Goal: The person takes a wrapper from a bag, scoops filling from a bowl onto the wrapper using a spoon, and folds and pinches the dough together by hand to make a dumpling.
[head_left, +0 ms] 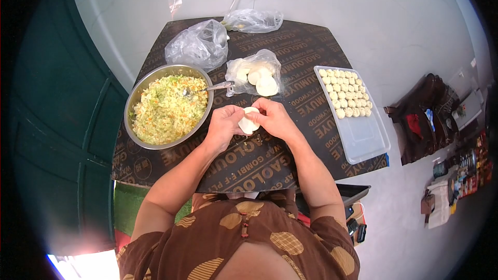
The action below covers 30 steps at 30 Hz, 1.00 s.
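Observation:
Both of my hands meet over the middle of the table around one pale dough wrapper (248, 124). My left hand (226, 124) grips its left side, while the fingers of my right hand (272, 117) pinch its upper right edge. Whether filling lies inside the wrapper, I cannot tell. To the left stands a steel bowl (129, 127) of chopped yellow, green and orange filling (168, 106). A metal spoon (220, 86) rests in it, handle toward the right. Just beyond my hands, round dough wrappers (266, 86) lie in and at the mouth of a clear plastic bag (241, 67).
On the right, a translucent tray (360, 137) holds rows of small pleated buns (345, 93) in its far part. Two crumpled plastic bags (197, 44) lie along the back of the dark printed table (306, 46). A green door (57, 98) is at left; a brown sofa (428, 119) stands at right.

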Tool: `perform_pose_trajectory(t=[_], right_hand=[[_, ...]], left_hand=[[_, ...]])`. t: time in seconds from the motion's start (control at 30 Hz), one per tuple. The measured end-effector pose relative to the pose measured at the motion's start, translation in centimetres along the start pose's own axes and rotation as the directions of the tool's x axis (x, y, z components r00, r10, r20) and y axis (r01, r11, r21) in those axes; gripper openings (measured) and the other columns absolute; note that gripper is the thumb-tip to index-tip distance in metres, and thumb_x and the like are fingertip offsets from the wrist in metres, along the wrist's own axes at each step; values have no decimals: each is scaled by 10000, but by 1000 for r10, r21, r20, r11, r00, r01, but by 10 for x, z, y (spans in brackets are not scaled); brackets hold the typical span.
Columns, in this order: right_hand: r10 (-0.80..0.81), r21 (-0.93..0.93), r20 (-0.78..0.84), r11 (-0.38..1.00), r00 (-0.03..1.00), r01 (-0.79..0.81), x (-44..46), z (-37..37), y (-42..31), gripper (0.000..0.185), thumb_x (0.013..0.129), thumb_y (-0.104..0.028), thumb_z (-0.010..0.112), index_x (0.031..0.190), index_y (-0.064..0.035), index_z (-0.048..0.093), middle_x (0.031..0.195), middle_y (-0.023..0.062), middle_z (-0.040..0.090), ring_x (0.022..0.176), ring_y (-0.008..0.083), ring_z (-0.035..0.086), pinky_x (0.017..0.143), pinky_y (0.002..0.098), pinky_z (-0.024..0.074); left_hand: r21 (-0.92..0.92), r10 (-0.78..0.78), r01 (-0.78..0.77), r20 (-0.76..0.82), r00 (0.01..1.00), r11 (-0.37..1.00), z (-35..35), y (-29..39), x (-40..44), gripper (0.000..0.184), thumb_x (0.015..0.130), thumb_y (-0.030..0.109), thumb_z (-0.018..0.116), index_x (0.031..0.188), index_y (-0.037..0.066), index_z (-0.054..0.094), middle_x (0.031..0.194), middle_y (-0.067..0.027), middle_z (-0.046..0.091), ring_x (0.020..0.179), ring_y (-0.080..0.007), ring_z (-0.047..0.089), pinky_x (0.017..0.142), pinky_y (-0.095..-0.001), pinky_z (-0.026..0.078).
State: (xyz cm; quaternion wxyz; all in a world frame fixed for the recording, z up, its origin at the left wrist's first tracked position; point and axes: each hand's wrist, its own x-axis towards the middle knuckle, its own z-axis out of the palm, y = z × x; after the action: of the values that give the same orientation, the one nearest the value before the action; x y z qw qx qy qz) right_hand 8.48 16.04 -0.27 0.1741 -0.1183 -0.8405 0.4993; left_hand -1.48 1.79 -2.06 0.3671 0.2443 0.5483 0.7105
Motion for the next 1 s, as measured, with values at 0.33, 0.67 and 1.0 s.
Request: perform_pose_trajectory(t=[0.33, 0.67, 1.0], right_hand=[[-30, -24, 17, 999, 999, 30, 1, 1, 5, 158, 848, -130, 657, 862, 25, 631, 720, 123, 657, 657, 166, 602, 622, 332, 477], [-4, 117, 71, 993, 997, -4, 4, -2, 11, 125, 866, -108, 650, 884, 15, 641, 739, 55, 652, 696, 100, 566, 633, 290, 469], [-162, 87, -130, 981, 978, 174, 4, 3, 7, 128, 875, -102, 645, 951, 1, 632, 802, 49, 634, 730, 112, 569, 663, 276, 474]], left_hand=[[-37, -16, 14, -54, 998, 999, -1, -3, 2, 176, 980, 133, 470, 933, -15, 553, 872, -140, 650, 718, -210, 682, 590, -340, 605], [-64, -67, 70, 38, 997, 995, 1, 12, -1, 180, 892, 73, 620, 1020, -40, 563, 901, -121, 653, 786, -193, 677, 668, -310, 588], [37, -117, 115, 87, 989, 993, 4, 3, -4, 157, 819, -6, 652, 958, -75, 625, 886, -144, 668, 750, -207, 688, 637, -318, 607]])
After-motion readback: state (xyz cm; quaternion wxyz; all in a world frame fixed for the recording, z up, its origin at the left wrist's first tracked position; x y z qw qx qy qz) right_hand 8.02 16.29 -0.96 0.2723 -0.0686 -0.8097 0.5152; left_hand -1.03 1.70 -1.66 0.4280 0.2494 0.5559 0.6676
